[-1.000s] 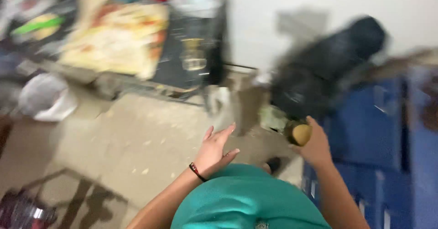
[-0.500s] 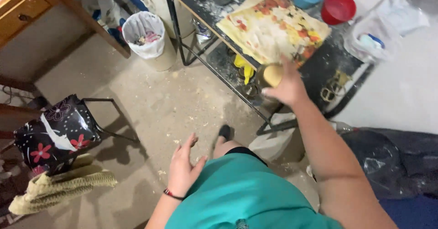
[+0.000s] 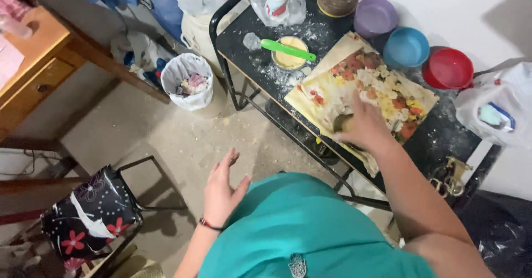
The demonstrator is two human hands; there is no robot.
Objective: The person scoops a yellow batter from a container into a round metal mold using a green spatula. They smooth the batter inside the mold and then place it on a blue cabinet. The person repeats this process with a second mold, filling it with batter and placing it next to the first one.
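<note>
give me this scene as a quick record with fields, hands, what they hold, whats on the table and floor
right hand: pressing a round jar onto the floral cloth
left hand: open, empty, held over the floor
table: black, dusted with flour
on table: yellow tub with green spatula across it; purple bowl, blue bowl, red bowl
floor: white bin, floral stool

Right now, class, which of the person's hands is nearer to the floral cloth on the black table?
Right. The right hand rests on the floral cloth, covering a small round object. The left hand hangs open above the floor, well clear of it.
</note>
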